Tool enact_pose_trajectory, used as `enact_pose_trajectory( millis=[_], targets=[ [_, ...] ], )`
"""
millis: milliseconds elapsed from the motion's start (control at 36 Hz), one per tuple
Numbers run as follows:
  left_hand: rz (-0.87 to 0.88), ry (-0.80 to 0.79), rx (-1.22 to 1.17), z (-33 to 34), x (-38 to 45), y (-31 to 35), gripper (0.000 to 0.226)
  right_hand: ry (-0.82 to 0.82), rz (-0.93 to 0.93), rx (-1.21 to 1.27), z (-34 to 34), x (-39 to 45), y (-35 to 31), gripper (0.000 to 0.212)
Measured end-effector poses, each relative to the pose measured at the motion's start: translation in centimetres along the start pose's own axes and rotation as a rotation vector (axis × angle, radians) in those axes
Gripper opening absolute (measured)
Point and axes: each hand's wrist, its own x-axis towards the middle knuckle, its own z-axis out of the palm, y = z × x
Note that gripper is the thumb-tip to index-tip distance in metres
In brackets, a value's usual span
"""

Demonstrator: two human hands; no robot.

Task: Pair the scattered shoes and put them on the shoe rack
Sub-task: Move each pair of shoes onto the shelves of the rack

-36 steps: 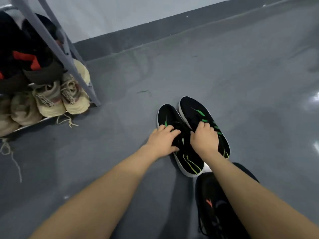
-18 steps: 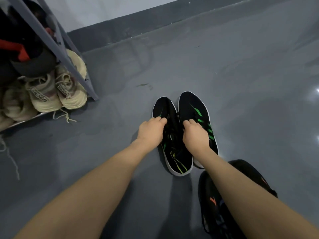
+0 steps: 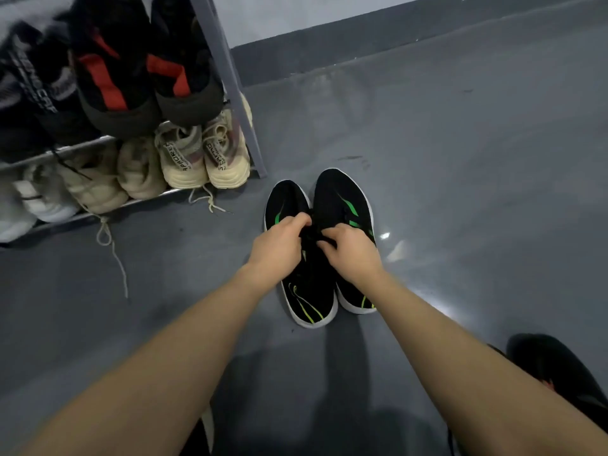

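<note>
Head view, looking down. Smooth grey floor fills most of the picture, meeting a dark grey skirting strip along the wall at top. Grey metal shoe rack stands at upper left, its slanted leg just left of the black shoes' toes. On its upper shelf, a pair of black shoes with red stripes; further left, dark shoes, blurred. On its lower shelf, a pair of cream chunky sneakers with lettered straps, laces trailing onto the floor, then more pale shoes to the left.

Pair of black knit sneakers with green streaks and white soles sits side by side on the floor, touching, toes pointing away, just right of the rack.

Another black shoe lies at lower right, partly behind the right forearm.

Left hand and right hand meet over the pair's lace area, fingers curled, pinching dark material there; exactly which part cannot be told.
</note>
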Motion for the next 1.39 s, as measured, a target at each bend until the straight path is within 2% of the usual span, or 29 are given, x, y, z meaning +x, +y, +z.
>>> enact_pose_trajectory(
  millis=[83, 222, 278, 389, 472, 583, 722, 778, 833, 944, 1056, 1111, 1194, 1278, 1389],
  targets=[
    [0.011, 0.021, -0.137, 0.5, -1.1, 1.0, 0.051, -0.113, -0.017, -0.029, -0.9, -0.5, 0.3, 0.026],
    [-0.068, 0.052, -0.132, 2.2, -3.0, 2.2, 0.031, -0.267, 0.037, -0.059, -1.8, -2.3, 1.9, 0.036],
    [-0.095, 0.038, -0.069, 2.6, -3.8, 2.3, 0.03, -0.281, 0.015, -0.117, -1.9, -3.3, 2.2, 0.031],
    [-0.118, 0.014, 0.089, 3.1, -5.2, 2.0, 0.046, -0.221, -0.155, -0.293, -2.1, -4.3, 2.2, 0.025],
    [-0.081, -0.013, 0.213, 3.4, -5.9, 1.7, 0.041, -0.18, -0.342, -0.326, -2.0, -4.7, 1.8, 0.013],
    [0.069, -0.035, 0.209, 3.6, -7.0, 0.9, 0.028, -0.225, -0.356, -0.333, -1.9, -4.9, 1.0, 0.015],
    [0.226, 0.146, 0.144, 3.3, -7.2, 0.0, 0.025, -0.248, -0.353, -0.373, -2.0, -5.0, 1.4, 0.011],
    [0.272, 0.185, 0.12, 3.1, -7.3, 0.2, 0.029, -0.23, -0.392, -0.405, -1.9, -5.1, 1.7, 0.008],
    [0.301, 0.199, 0.089, 3.0, -7.4, 0.3, 0.028, -0.224, -0.441, -0.448, -1.9, -5.2, 1.6, 0.015],
    [0.302, 0.143, 0.021, 3.0, -7.2, 0.0, 0.026, -0.161, -0.472, -0.526, -1.6, -5.7, 1.9, 0.025],
    [0.306, 0.037, 0.198, 2.2, -6.5, 1.0, 0.014, -0.279, -0.345, -0.617, -1.3, -6.2, 1.9, 0.045],
    [0.216, -0.023, 0.29, 2.4, -6.3, 1.5, 0.032, -0.308, -0.274, -0.678, -1.2, -6.6, 1.7, 0.051],
    [0.103, -0.159, 0.424, 3.4, -6.6, 2.0, 0.055, -0.301, -0.218, -0.735, -0.6, -7.1, 1.7, 0.049],
    [0.083, -0.224, 0.543, 4.5, -7.4, 2.2, 0.051, -0.302, -0.216, -0.745, -0.4, -7.1, 1.9, 0.045],
    [0.08, -0.182, 0.456, 4.8, -7.6, 1.8, 0.043, -0.316, -0.225, -0.712, -0.5, -7.0, 2.0, 0.042]
  ],
)
